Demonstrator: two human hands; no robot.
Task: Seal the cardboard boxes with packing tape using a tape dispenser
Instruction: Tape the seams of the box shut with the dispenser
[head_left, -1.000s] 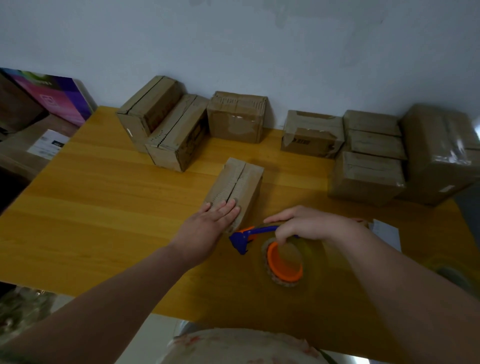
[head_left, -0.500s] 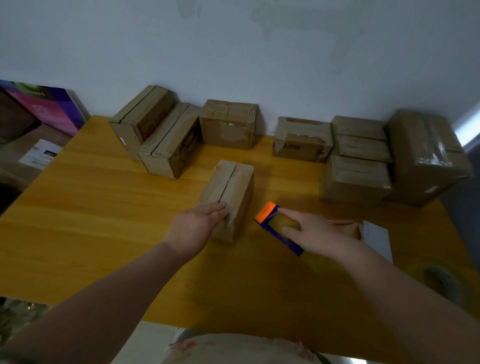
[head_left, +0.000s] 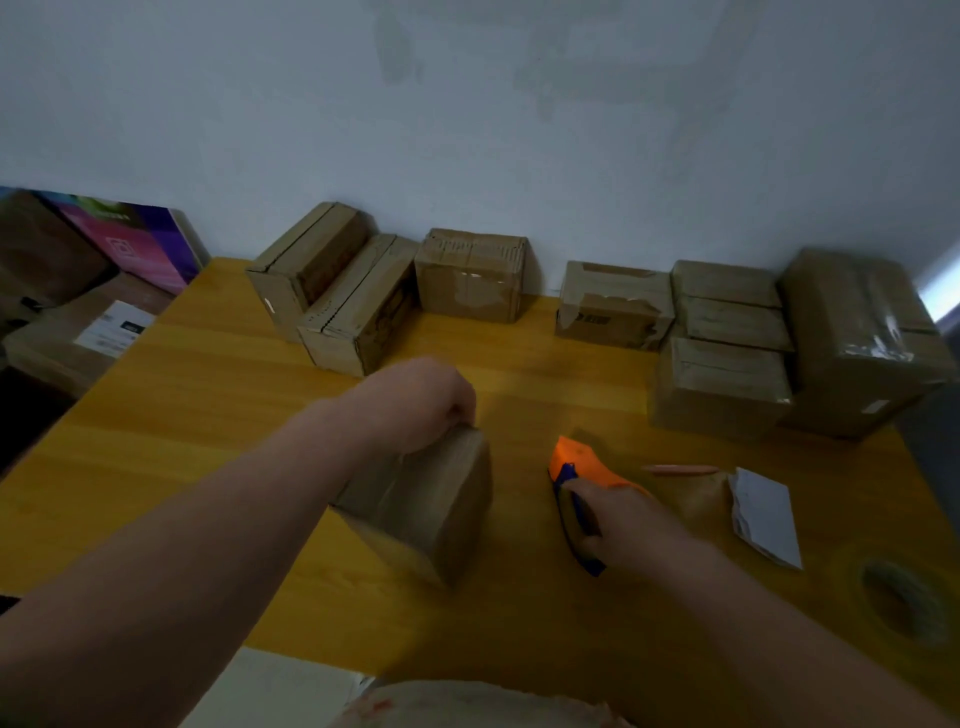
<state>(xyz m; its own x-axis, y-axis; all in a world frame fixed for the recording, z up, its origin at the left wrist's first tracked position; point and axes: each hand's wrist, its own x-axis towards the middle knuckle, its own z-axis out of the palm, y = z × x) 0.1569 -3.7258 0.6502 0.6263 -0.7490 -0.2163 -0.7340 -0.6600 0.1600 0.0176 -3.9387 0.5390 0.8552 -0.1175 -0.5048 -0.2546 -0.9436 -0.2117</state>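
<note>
A small cardboard box (head_left: 426, 504) sits near the middle of the yellow wooden table (head_left: 182, 415), turned and blurred by motion. My left hand (head_left: 415, 405) grips its far top end with curled fingers. To its right my right hand (head_left: 618, 519) holds the orange and blue tape dispenser (head_left: 576, 467) just above the table, a hand's width from the box. The tape roll in the dispenser is hidden behind my hand.
Several cardboard boxes line the wall: two at the back left (head_left: 337, 296), one in the middle (head_left: 470, 275), a stack at the right (head_left: 727, 353). A pencil (head_left: 680, 469), a white paper (head_left: 763, 514) and a spare tape roll (head_left: 904, 603) lie at the right.
My left hand moved from the near end of the box to its far end and pulled it closer and turned it. My right hand brought the dispenser down beside the box.
</note>
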